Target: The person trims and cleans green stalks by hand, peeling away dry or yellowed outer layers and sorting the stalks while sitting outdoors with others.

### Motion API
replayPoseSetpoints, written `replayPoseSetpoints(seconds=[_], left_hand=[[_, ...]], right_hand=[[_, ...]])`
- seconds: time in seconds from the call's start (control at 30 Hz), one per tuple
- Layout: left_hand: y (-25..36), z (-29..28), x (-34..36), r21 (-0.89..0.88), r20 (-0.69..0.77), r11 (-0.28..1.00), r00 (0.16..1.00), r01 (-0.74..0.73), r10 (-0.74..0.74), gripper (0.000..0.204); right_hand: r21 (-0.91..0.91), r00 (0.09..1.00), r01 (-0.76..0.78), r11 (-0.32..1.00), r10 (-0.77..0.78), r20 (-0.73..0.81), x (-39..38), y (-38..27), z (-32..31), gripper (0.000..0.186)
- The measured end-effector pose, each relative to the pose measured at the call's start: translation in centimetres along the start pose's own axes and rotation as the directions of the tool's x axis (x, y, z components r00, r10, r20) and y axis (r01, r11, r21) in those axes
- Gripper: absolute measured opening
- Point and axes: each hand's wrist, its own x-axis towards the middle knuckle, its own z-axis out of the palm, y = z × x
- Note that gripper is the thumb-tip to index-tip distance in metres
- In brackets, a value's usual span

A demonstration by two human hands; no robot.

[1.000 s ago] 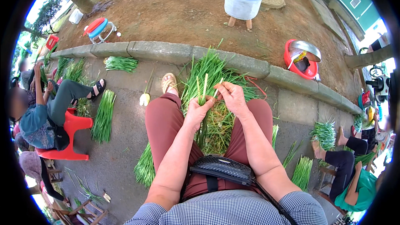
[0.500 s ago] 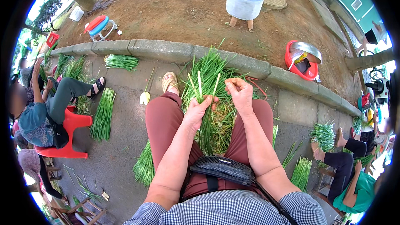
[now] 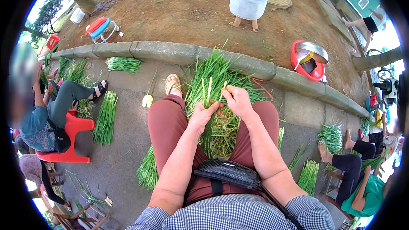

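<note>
Between my knees, my left hand (image 3: 205, 113) is closed around several long green chives (image 3: 206, 134); their pale ends stick up above the fingers and their leaves hang down. My right hand (image 3: 237, 101) is beside it, thumb and forefinger pinching the pale tip of one stalk. Under both hands lies a big loose heap of chives (image 3: 217, 70), with yellowish trimmings (image 3: 226, 130) nearer to me. By my left thigh rests a neat bunch of chives (image 3: 148, 170), partly hidden by the leg.
A stone kerb (image 3: 170, 53) runs across ahead. Beyond it stand a red basin (image 3: 313, 73) and a white stool (image 3: 248, 6) carrying basins. At left, a person sits on a red plastic chair (image 3: 76, 132) near another bunch (image 3: 105, 119). More seated people and bunches (image 3: 308, 176) are at right.
My right hand has moved left and slightly down, from apart to pinching a stalk's tip beside my left hand. The seated person's head at left has shifted; someone at the far right has moved.
</note>
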Motion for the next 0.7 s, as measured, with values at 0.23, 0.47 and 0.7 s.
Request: replayPoseSetpoints(seconds=[0.23,0.47,0.7], left_hand=[[0.4,0.2,-0.2,0.007,-0.091,0.999,0.995,-0.038,0.039,0.010],[0.0,-0.2,0.1,-0.099,-0.090,0.993,0.994,-0.070,0.061,0.011],[0.3,0.1,0.0,-0.075,-0.143,0.994,0.988,-0.076,0.065,0.013]], right_hand=[[0.561,0.982,-0.158,0.813,0.188,0.004,0.2,0.1,-0.2,0.019],[0.781,0.930,-0.060,0.622,0.319,-0.183,0.5,0.0,-0.8,0.018],[0.739,0.952,-0.118,0.664,0.288,-0.107,0.4,-0.4,-0.4,0.032]])
